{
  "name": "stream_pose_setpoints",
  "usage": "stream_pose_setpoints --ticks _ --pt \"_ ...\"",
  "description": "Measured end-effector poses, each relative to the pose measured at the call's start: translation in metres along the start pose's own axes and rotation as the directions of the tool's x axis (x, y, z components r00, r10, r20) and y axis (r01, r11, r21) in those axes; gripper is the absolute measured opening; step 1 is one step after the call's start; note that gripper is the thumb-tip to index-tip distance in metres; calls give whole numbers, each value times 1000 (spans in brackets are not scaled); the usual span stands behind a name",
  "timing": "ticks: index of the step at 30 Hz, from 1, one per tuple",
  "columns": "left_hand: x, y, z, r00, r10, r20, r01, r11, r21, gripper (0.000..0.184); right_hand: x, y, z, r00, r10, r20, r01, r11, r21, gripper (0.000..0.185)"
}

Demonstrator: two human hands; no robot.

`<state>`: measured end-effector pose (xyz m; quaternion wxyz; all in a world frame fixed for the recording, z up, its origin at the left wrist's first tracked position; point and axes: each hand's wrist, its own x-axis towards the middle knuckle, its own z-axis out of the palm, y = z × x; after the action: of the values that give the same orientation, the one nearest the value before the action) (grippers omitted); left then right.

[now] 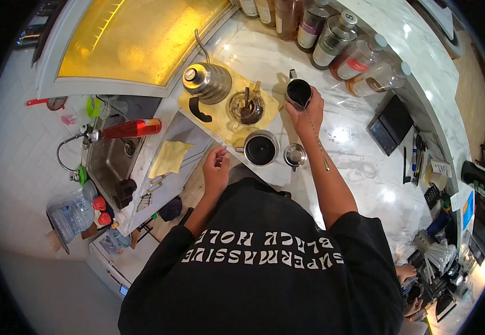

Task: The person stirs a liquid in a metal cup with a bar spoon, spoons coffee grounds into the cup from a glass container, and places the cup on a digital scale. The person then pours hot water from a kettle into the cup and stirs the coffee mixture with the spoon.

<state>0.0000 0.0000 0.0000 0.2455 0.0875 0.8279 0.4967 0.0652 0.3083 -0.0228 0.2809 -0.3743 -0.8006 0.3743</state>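
My right hand (308, 114) is wrapped round a small pitcher of dark liquid (299, 92). Out of its mouth leans a long spoon with a twisted handle (318, 144), lying over my wrist; its lower end is hidden. Near the counter's front edge, my left hand (215, 168) hangs with loosely bent fingers and nothing visible in it. Close to it stands a metal-rimmed cup of black liquid (261, 148), with a small metal cup (295, 156) to its right. Behind, a glass coffee pot (246, 107) and a steel gooseneck kettle (208, 84) sit on a yellow cloth (220, 126).
Several bottles (332, 42) line the counter's back edge. A black tablet-like device (390, 124) and pens (415, 153) lie at right. Left are a sink (108, 159) and a red bottle (128, 129). Another person's hands (407, 273) show at lower right.
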Motion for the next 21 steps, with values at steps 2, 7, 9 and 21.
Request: stream_pose_setpoints --ticks 2,7,9,21 --pt "-6 1 8 999 34 -24 -35 999 -32 27 2 0 -3 999 49 3 -49 999 -20 84" --pt "11 8 -6 994 108 -10 -108 994 9 29 6 -12 13 1000 8 -30 -9 999 -46 87" --pt "12 8 -6 988 155 21 -154 988 -16 32 -1 -9 4 998 -46 -50 42 996 -80 87" --pt "24 25 -6 928 339 153 -294 921 -257 40 -28 -36 -54 900 -435 10 433 893 -119 27"
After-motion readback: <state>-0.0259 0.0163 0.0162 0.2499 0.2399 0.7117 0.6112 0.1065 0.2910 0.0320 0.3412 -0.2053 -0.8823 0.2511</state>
